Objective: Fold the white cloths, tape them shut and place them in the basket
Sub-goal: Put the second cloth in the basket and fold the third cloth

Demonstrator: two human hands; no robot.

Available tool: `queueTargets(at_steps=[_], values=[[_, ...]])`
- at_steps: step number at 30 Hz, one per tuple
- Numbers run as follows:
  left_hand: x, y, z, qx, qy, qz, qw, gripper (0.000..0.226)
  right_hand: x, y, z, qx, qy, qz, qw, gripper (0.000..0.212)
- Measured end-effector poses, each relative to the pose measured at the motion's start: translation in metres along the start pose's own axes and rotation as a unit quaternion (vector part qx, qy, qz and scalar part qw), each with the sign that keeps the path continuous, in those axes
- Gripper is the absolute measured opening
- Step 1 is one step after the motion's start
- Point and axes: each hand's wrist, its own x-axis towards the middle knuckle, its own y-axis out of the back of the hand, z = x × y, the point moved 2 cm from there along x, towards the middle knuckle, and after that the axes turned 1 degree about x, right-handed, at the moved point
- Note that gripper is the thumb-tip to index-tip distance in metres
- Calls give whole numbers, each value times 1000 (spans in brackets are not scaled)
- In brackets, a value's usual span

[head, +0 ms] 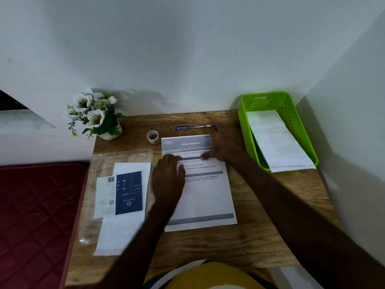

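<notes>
Both hands lay flat on the white printed sheet [206,197]: left hand [168,174], right hand [221,143], fingers extended, gripping nothing. I noted folded white sheets [275,140] in the green plastic basket [243,122].

Tape roll [152,137] left of sheet [205,197]; basket [245,130] right; pen [194,127] behind.

Looks like a home desk setup tucked in a room corner: small wooden desk [260,236], fake flower pot [95,113] beyond the left hand [168,174], quilted red mattress [35,215] off to its left.
</notes>
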Motion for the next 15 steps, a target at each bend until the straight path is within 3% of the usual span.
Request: queueTargets(at_steps=[4, 9, 15], values=[[-27, -12, -8, 36, 2, -4, 999, 40, 10, 4, 3, 10, 12, -42, 999, 107], [-32, -19, -15, 66, -28, -11, 997, 38, 13, 7, 4, 9, 23, -50, 998, 88], [-32, -21, -13, 82, -27, -10, 996, 40, 13, 10, 0, 19, 29, -53, 998, 87]])
